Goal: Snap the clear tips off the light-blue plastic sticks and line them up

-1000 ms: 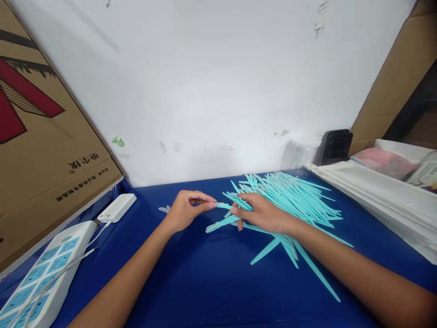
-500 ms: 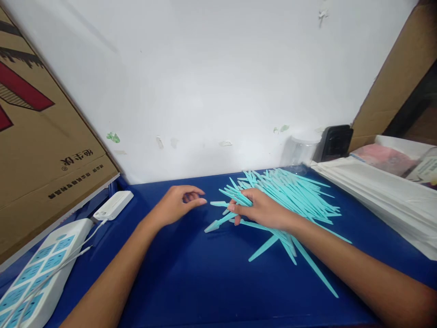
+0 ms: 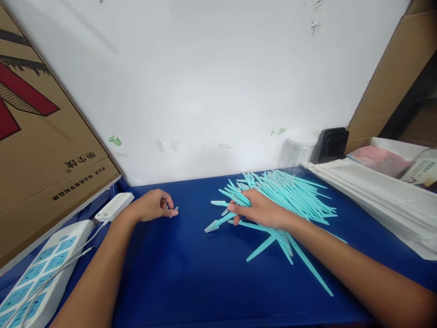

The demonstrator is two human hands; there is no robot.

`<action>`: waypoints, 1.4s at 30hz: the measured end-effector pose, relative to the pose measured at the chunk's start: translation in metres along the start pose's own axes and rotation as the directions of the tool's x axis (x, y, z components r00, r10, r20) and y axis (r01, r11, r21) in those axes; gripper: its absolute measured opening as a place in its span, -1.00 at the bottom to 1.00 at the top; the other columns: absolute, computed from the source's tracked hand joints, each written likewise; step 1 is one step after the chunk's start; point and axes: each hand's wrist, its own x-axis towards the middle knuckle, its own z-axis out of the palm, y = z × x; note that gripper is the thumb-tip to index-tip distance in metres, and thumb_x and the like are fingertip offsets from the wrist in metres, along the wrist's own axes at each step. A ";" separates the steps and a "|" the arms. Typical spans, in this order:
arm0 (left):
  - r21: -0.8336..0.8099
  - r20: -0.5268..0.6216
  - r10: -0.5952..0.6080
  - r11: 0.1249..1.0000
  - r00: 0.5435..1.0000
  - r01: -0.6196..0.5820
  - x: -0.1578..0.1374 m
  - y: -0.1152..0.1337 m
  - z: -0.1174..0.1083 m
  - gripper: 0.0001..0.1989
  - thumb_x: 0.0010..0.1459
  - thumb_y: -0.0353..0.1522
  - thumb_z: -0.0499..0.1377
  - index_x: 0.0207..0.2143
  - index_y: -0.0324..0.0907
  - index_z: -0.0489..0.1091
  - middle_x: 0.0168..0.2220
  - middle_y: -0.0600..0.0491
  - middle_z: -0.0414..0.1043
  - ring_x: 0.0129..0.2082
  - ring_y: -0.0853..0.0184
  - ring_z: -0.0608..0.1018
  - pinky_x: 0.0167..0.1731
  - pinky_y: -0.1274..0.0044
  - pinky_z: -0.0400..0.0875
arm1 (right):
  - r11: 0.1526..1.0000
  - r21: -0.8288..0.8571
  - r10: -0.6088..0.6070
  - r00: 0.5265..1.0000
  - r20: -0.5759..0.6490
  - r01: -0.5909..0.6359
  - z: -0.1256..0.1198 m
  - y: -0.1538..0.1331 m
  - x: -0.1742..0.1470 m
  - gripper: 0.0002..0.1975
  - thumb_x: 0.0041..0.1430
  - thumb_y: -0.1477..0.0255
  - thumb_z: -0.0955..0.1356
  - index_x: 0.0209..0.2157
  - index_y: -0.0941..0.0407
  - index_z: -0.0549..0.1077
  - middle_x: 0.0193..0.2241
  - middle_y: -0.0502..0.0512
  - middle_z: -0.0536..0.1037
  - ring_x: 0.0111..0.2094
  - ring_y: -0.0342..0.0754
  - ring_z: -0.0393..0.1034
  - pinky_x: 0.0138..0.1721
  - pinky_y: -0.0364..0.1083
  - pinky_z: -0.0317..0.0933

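My right hand [image 3: 257,209] is wrapped around slim turquoise plastic sticks [image 3: 221,221]; my half-curled left hand [image 3: 150,206] is at a small translucent piece [image 3: 176,209], grip unclear. I should pinch lightly, sticks steady.

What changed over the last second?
The left hand let go of the stick tip and moved left, away from the right hand; a small clear piece is now at its fingertips, grip unclear. The right hand still holds its teal sticks; the pile stays put.
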 end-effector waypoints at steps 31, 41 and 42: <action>-0.511 -0.401 0.258 0.733 0.879 -0.449 -0.008 0.094 0.044 -0.73 0.19 -0.19 0.37 -0.16 -0.18 0.66 -0.20 -0.06 0.65 -0.23 0.24 0.63 -0.22 0.49 0.51 | 0.997 -0.077 0.018 0.988 0.151 -0.006 0.006 0.000 -0.001 -0.59 0.35 0.00 0.31 -0.16 0.07 0.46 -0.40 0.03 0.67 -0.41 -0.04 0.36 -0.29 -0.05 0.18; -0.361 -0.345 0.395 0.781 0.851 -0.509 -0.014 0.102 0.045 -0.80 0.28 -0.21 0.31 -0.20 -0.12 0.66 -0.19 -0.03 0.62 -0.22 0.27 0.60 -0.23 0.49 0.45 | 0.991 -0.109 0.091 0.984 0.153 -0.075 0.008 -0.007 -0.006 -0.67 0.30 0.10 0.38 -0.31 0.09 0.42 -0.42 0.04 0.66 -0.46 -0.07 0.29 -0.35 -0.07 0.13; -0.359 -0.335 0.406 0.779 0.850 -0.514 -0.015 0.103 0.047 -0.81 0.28 -0.21 0.31 -0.20 -0.11 0.66 -0.20 -0.03 0.61 -0.22 0.27 0.60 -0.23 0.49 0.44 | 0.990 -0.106 0.104 0.983 0.153 -0.088 0.009 -0.009 -0.007 -0.68 0.30 0.13 0.38 -0.34 0.10 0.41 -0.42 0.05 0.66 -0.47 -0.08 0.28 -0.36 -0.07 0.13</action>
